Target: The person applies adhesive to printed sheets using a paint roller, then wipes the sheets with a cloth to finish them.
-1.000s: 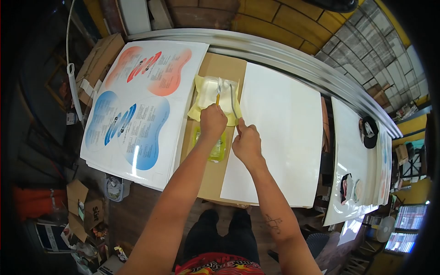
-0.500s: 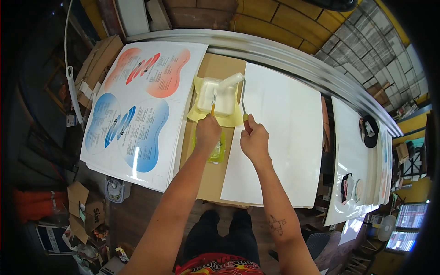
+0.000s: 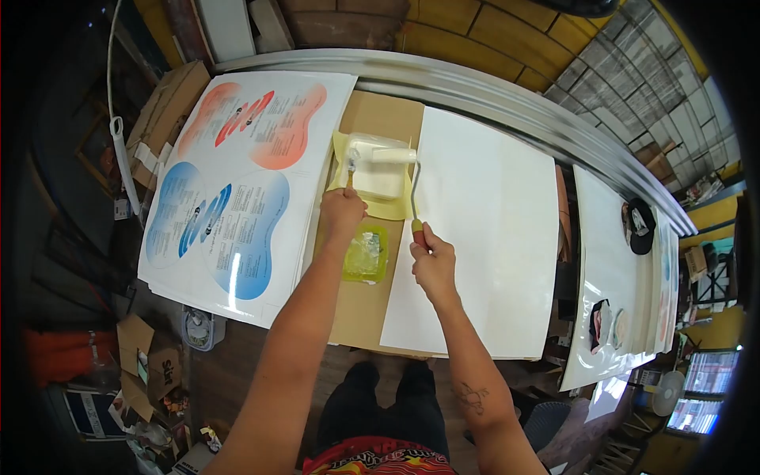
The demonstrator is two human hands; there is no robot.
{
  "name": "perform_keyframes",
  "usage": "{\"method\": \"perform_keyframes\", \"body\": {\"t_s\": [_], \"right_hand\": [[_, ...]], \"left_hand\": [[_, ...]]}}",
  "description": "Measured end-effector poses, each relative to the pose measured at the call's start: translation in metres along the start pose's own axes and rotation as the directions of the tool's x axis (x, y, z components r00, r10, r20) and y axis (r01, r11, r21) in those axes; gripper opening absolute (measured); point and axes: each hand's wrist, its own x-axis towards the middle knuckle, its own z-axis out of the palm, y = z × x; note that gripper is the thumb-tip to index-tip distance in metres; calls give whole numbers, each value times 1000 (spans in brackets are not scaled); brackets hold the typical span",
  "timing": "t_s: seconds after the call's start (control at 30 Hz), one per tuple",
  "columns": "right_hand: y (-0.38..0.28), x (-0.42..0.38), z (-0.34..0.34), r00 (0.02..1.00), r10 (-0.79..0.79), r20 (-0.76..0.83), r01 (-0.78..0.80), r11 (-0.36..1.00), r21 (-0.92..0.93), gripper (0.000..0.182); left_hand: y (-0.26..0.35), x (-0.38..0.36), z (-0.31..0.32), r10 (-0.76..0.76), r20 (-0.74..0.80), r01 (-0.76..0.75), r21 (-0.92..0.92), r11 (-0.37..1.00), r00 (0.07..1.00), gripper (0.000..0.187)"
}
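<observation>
1. The landmark here is the white tray [image 3: 378, 176], a shallow foam-looking thing sitting on a yellow sheet [image 3: 393, 207] on the brown cardboard strip [image 3: 372, 301] that runs down the middle of the surface.
2. The right hand [image 3: 431, 261] has its grip wrapped tight around the reddish handle of a paint roller [image 3: 393, 156], and the hand sits just below and to the right of the tray.
3. The roller's wire arm runs up along the tray's right edge, and its white sleeve lies across the far end of the tray, roughly level.
4. The left hand [image 3: 342, 212] is closed on a small brush [image 3: 351, 165], gripping the thin handle just below the tray's left corner. The bristle end pokes up at the tray's left rim, right beside the end of the roller sleeve.
5. Just below the tray there's a crumpled greenish clear bag [image 3: 366, 253] on the cardboard, sitting between the two hands.
6. Right of the tray is a big blank white sheet [image 3: 483, 229], with its edge close to the roller handle.
7. Left of the tray is a printed poster [image 3: 237, 182] with red shapes up top and blue ones below.
8. Beyond the tray, a metal rail [image 3: 475, 91] curves along the far edge of the surface.
</observation>
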Motion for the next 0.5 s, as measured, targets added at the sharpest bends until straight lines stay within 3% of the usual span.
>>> {"method": "perform_keyframes", "body": {"t_s": [0.17,0.23,0.3,0.4,0.5], "right_hand": [[0,0,2,997,-79,18,79,996,-45,55],[2,4,8,999,-18,47,15,998,69,54],[-14,5,9,978,155,138,-187,945,269,51],[-20,6,8,938,175,298,-307,817,488,43],[-21,5,22,948,138,286,-286,759,585,37]], "left_hand": [[4,3,-2,-48,61,45,57,997,997,24],[5,0,3,-49,92,52,-31,998,995,23],[0,3,3,-60,106,67,-61,996,993,23],[-5,6,-2,-85,119,90,-33,995,989,25],[-3,-1,-1,-102,161,110,-39,993,982,27]]}}
